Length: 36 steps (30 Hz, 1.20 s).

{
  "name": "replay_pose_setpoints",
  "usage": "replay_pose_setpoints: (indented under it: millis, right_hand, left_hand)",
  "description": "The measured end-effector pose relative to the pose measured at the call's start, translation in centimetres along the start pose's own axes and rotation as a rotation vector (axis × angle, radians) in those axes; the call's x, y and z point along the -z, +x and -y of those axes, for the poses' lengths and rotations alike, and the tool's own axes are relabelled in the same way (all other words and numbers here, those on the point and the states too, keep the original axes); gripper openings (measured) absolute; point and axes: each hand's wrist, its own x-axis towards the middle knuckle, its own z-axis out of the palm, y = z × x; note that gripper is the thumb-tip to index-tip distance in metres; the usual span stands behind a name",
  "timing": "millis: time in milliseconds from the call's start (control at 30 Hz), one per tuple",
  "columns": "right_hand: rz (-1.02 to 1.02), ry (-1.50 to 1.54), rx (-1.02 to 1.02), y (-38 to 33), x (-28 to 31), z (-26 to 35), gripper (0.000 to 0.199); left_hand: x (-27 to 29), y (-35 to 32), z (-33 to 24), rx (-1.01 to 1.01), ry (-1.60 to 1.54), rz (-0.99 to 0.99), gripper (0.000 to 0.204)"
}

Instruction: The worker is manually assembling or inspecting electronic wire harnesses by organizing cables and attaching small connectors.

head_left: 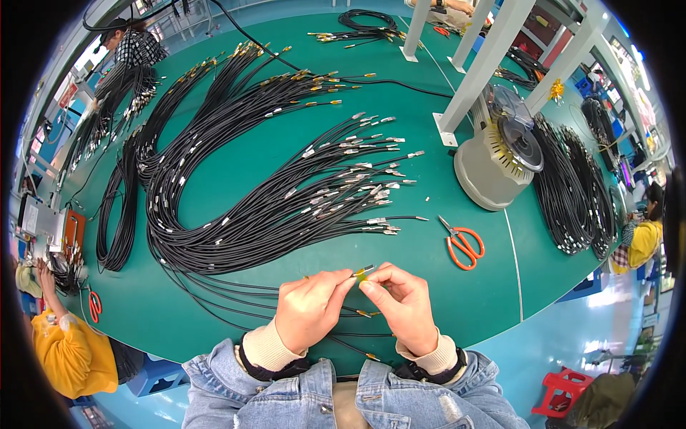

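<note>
My left hand is closed in a pinch around a thin black cable near its end. The cable end pokes out past the fingertips, with a yellow band and a dark, shiny tip. My right hand is closed too, thumb and forefinger pinched right at that end; a small yellow-green bit shows there, but what the fingers hold is mostly hidden. Below and between the hands lie more black cables with yellow-banded ends. Ahead spreads a large bundle of black cables with silver and white ends.
Orange-handled scissors lie right of my hands on the green table. Beyond them stands a grey round machine beside white metal posts. More cable bundles lie at the right. A person in yellow sits at the left.
</note>
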Motion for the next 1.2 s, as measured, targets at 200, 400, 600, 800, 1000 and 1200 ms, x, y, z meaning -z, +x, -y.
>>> replay_pose_setpoints:
  millis: [200,400,600,800,1000,1200]
  right_hand:
    - [0.003,0.003,0.002,0.0,0.0,0.0,0.004]
    - [0.009,0.001,0.015,0.0,-0.1,0.2,0.004]
    - [0.003,-0.028,0.058,0.2,-0.1,-0.5,0.004]
    - [0.006,-0.009,0.052,0.3,-0.1,-0.7,0.003]
    - [0.038,-0.041,0.091,0.4,0.0,-0.7,0.004]
    - [0.051,-0.119,0.183,0.5,0.1,-1.0,0.006]
  left_hand:
    - [0.2,0.0,-0.5,0.107,-0.028,0.086,0.005]
    - [0.3,-0.1,-0.5,0.184,-0.096,0.127,0.003]
    - [0.8,0.1,-0.5,0.345,-0.359,0.209,0.008]
    - [1.7,0.6,-0.1,0.526,-0.556,0.354,0.015]
    - [2.6,1.1,0.7,0.694,-0.788,0.552,0.023]
    - [3.0,1.4,0.9,0.753,-0.876,0.649,0.026]
